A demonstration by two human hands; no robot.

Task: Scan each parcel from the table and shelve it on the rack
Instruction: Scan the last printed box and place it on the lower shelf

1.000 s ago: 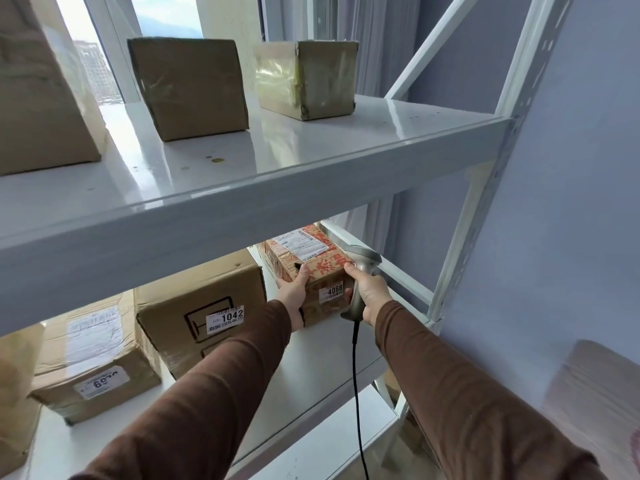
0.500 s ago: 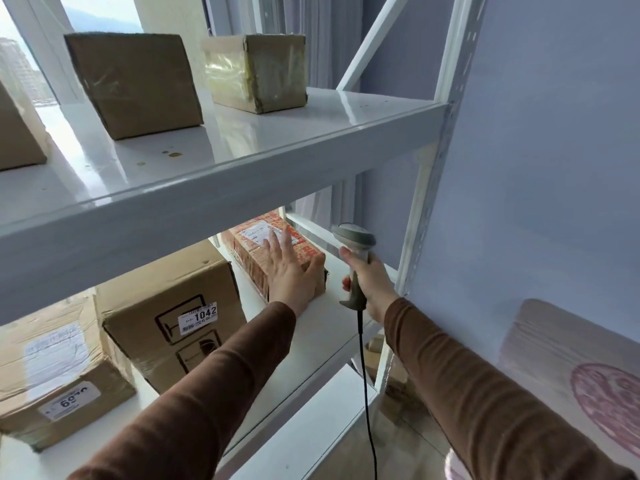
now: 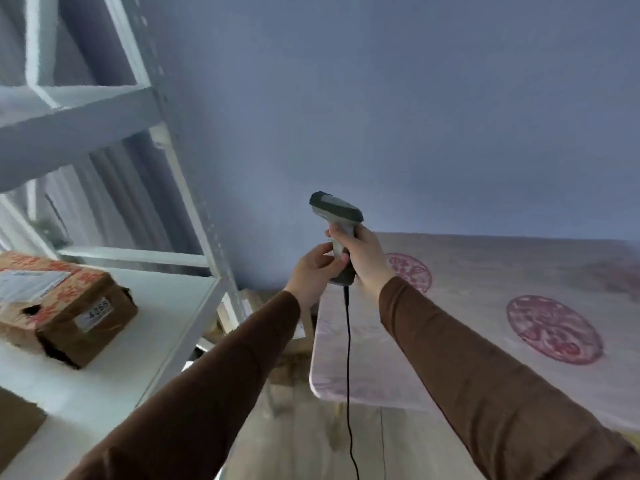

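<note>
Beside the white metal rack [image 3: 194, 209], on its lower shelf, a brown cardboard parcel with red printing, a white address label and a small numbered sticker [image 3: 65, 306] is sitting flat, touched by neither hand, so this one is looking shelved. To the right of the rack, both hands are meeting on a grey handheld barcode scanner with a black cable [image 3: 337, 233]: the right hand [image 3: 363, 261] is wrapping its fingers round the grip, while the left hand [image 3: 315, 275] is pinching the lower part of the handle from the other side. Further right of the rack, the pale tabletop with round red emblems [image 3: 485, 341] is showing no parcel on the stretch in view, though its far end is running out of frame, so whether more are waiting cannot be told. Judging from this, the next scan is not yet starting, and a corner of another cardboard box [image 3: 14, 424] is peeking in at the rack's near left edge.
</note>
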